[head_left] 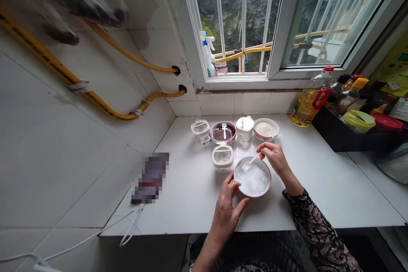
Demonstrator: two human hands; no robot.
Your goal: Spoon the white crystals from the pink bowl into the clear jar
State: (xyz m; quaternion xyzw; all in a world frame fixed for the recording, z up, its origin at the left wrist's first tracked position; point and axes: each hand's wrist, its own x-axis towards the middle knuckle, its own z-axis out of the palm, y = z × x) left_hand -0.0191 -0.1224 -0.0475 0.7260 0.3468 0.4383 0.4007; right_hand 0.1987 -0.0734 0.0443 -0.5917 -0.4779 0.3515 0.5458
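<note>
1. While the right hand pinches the handle of a small white spoon between thumb and fingers, the spoon's scoop rests inside a white bowl with a red rim
2. Filling that bowl is a soft, heaped white powder — fine and pale
3. Fingers and thumb of the left hand wrap the bowl's near side, steadying it
4. Right wrist lifted, in a black lace sleeve — bowl on a white counter, just before a lidded clear jar
</note>
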